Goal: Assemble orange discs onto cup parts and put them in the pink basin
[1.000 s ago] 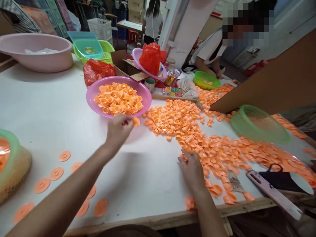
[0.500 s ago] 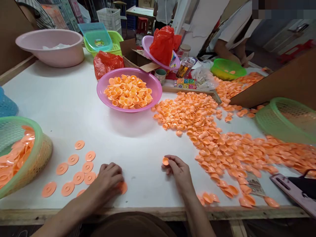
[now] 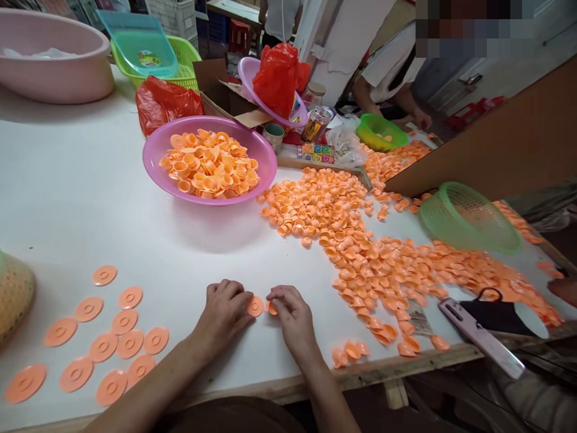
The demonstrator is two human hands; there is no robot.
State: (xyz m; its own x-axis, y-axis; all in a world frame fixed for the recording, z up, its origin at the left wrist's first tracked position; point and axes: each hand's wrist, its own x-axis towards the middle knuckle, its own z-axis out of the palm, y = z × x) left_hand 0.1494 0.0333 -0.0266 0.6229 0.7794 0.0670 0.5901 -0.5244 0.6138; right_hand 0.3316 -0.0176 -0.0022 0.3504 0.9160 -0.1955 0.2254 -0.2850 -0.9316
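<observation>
While the left hand (image 3: pixel 225 310) pinches a flat-lying disc (image 3: pixel 255 306), the right hand (image 3: pixel 291 313) pinches a cup (image 3: pixel 271 308)

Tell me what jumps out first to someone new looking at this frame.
A wide spill of small orange cups runs across the right half of the white table, and a purple bowl heaped with assembled ones sits behind the centre. At the near edge the left hand holds a flat orange disc against a cup in the right hand. More loose discs lie at the near left.
</observation>
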